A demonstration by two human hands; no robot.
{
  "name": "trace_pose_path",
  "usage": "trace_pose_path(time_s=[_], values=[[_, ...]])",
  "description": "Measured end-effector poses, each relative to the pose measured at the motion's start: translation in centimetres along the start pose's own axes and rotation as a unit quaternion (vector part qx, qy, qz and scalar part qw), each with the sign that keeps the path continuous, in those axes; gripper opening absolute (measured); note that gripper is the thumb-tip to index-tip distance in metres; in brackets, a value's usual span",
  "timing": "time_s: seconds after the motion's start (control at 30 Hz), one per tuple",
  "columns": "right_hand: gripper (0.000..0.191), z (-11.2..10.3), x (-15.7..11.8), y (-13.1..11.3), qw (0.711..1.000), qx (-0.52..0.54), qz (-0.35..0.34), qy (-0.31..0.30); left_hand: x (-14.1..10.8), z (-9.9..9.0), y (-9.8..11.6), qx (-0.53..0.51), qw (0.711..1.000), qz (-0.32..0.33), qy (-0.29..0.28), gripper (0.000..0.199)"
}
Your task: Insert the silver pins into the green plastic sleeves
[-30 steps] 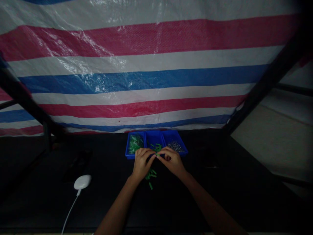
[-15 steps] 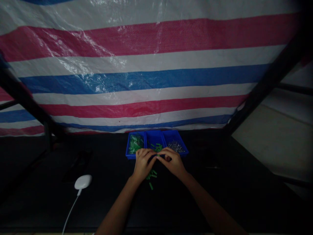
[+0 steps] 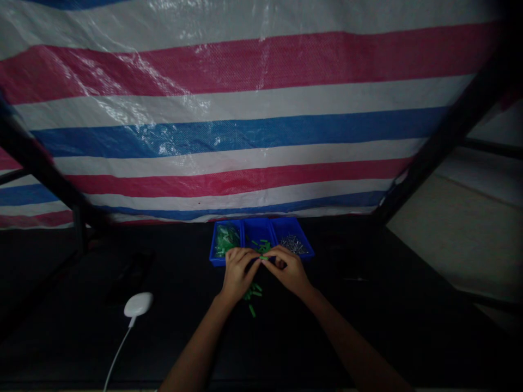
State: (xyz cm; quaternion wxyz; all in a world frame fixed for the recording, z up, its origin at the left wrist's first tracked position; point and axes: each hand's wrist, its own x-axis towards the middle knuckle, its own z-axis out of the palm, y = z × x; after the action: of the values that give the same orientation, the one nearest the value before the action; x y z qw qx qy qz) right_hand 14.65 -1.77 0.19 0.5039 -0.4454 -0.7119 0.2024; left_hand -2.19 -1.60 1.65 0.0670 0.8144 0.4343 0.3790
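My left hand (image 3: 237,272) and my right hand (image 3: 289,270) meet at the front edge of a blue three-compartment tray (image 3: 215,262). Their fingertips pinch a small green wall plug (image 3: 263,257) between them, lying roughly crosswise. Whether a screw sits in it is too small to tell. More green plugs (image 3: 265,246) lie in the tray's middle compartment, just beyond my fingers. Below my left hand, several loose green plugs (image 3: 252,310) are scattered on the black table, some hidden by the hand.
The tray's left compartment holds a clear bag of green pieces (image 3: 227,239); its right one holds metal screws (image 3: 292,244). A white device (image 3: 139,304) with a cable lies on the black table (image 3: 171,337) at left. Striped sheeting (image 3: 229,130) hangs behind, between dark frame posts.
The green plug between my fingertips has turned: earlier its end faced me, now its long side shows. Both hands stay in nearly the same place.
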Motion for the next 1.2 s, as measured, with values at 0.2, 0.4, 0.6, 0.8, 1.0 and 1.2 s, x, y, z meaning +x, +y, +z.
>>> trace_pose_path(time_s=[0.2, 0.4, 0.6, 0.8, 1.0, 1.2], values=[[0.013, -0.2, 0.1, 0.0, 0.999, -0.032, -0.007, -0.007, 0.1, -0.1, 0.2, -0.004, 1.000, -0.001, 0.017, 0.014], [0.017, -0.4, 0.0, -0.2, 0.997, -0.067, -0.020, -0.037, 0.0, 0.0, 0.3, -0.015, 1.000, 0.004, 0.022, 0.014], [0.016, -0.3, -0.1, -0.2, 0.994, -0.100, -0.026, -0.044, -0.2, 0.2, 0.3, -0.026, 1.000, 0.009, 0.015, 0.014], [0.015, -0.5, 0.2, -0.2, 0.990, -0.138, -0.031, 0.007, 0.0, 0.0, 0.2, -0.025, 0.999, 0.006, 0.022, 0.013], [0.014, -0.9, 0.5, 0.8, 0.979, -0.193, -0.036, 0.055, 0.2, -0.4, 0.1, -0.015, 0.999, -0.005, 0.029, 0.014], [0.014, -0.7, 0.5, 1.9, 0.973, -0.220, -0.014, 0.070, 0.2, -0.4, 0.0, -0.007, 0.999, -0.013, 0.036, 0.016]])
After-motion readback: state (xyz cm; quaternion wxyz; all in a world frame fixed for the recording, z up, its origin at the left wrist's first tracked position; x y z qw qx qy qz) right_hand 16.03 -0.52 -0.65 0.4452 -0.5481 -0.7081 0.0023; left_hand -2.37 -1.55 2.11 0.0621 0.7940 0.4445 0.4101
